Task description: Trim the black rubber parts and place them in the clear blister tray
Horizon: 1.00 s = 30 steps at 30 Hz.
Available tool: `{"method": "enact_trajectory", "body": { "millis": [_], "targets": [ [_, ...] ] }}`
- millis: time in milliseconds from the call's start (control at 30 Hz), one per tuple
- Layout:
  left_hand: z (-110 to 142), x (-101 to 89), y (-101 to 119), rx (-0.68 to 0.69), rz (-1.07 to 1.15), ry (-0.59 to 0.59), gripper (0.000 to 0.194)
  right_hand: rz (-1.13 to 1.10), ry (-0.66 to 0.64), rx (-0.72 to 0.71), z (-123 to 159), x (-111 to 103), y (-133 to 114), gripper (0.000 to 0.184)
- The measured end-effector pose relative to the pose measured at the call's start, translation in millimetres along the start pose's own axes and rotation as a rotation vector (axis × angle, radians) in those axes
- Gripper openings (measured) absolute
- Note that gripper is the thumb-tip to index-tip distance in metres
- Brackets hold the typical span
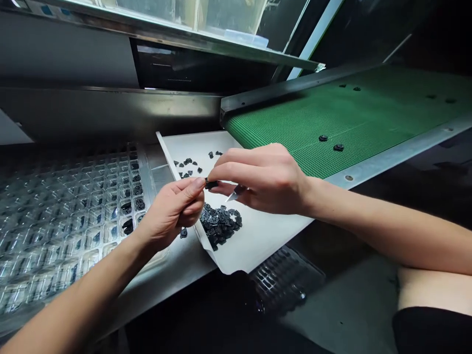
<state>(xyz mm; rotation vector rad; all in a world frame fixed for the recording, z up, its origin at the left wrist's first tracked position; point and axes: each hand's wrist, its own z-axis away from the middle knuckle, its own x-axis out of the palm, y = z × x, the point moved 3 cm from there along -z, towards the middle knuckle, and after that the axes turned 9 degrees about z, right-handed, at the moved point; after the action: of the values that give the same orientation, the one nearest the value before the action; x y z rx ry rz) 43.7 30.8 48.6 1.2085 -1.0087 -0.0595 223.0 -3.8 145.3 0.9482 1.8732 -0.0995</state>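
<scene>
My left hand [176,209] and my right hand [258,176] meet over a white tray [258,236], both pinching one small black part [211,185] between their fingertips. A thin metal blade or tweezer tip [233,195] pokes out under my right hand's fingers. Below the hands lies a heap of several small black parts [220,223] on the tray. More loose black parts [189,167] are scattered at the tray's far end.
A clear plastic blister tray [55,211] with many pockets, some holding black parts, lies at the left. A green conveyor belt [350,113] with a few black parts runs at the right. Another blister tray [283,280] sits below the white tray.
</scene>
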Motion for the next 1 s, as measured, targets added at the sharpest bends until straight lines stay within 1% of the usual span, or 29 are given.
{"method": "enact_trajectory", "body": {
  "millis": [67,167,267,367,433,500,533,567,600,667,700,733,767,800,833,933,1000],
  "targets": [
    [1,-0.4,2,0.001,-0.020,0.009,0.042,0.048,-0.013,-0.008,1,2,-3,0.018],
    [3,-1.3,7,0.012,-0.029,0.001,0.041,0.101,0.026,-0.026,3,4,-6,0.024],
    [4,-1.9,10,0.028,-0.033,0.005,0.034,0.088,0.041,-0.010,3,4,-8,0.026],
    [3,-3.1,14,0.062,-0.045,0.046,0.029,-0.018,0.006,0.048,4,2,-8,0.025],
    [1,-5.4,18,0.101,-0.041,0.094,0.026,-0.151,0.048,0.108,6,0,-6,0.022],
    [-1,-9.4,23,0.154,-0.039,0.157,0.023,-0.297,0.081,0.223,13,3,1,0.020],
    [-2,-11.7,27,0.183,-0.042,0.190,0.021,-0.371,0.033,0.289,18,8,5,0.018],
    [-3,-14.0,31,0.214,-0.048,0.222,0.019,-0.447,-0.088,0.340,24,18,10,0.018],
    [-3,-16.0,35,0.242,-0.055,0.250,0.018,-0.524,-0.283,0.367,32,30,12,0.020],
    [-2,-18.5,43,0.293,-0.063,0.273,0.014,-0.663,-0.766,0.338,52,56,10,0.029],
    [-1,-18.9,46,0.313,-0.066,0.270,0.012,-0.709,-0.956,0.308,61,66,7,0.034],
    [-1,-18.9,49,0.335,-0.067,0.258,0.011,-0.741,-1.085,0.285,68,75,3,0.037],
    [0,-18.4,51,0.357,-0.068,0.240,0.011,-0.763,-1.151,0.272,72,82,-1,0.040],
    [0,-17.9,52,0.375,-0.070,0.225,0.011,-0.782,-1.167,0.266,72,89,-5,0.042],
    [1,-17.5,53,0.385,-0.073,0.217,0.011,-0.800,-1.157,0.261,71,95,-9,0.042],
    [1,-17.3,52,0.374,-0.077,0.234,0.011,-0.817,-1.076,0.251,59,113,-14,0.040],
    [2,-17.4,51,0.362,-0.082,0.252,0.012,-0.763,-0.968,0.290,50,124,-6,0.045]
  ]
}}
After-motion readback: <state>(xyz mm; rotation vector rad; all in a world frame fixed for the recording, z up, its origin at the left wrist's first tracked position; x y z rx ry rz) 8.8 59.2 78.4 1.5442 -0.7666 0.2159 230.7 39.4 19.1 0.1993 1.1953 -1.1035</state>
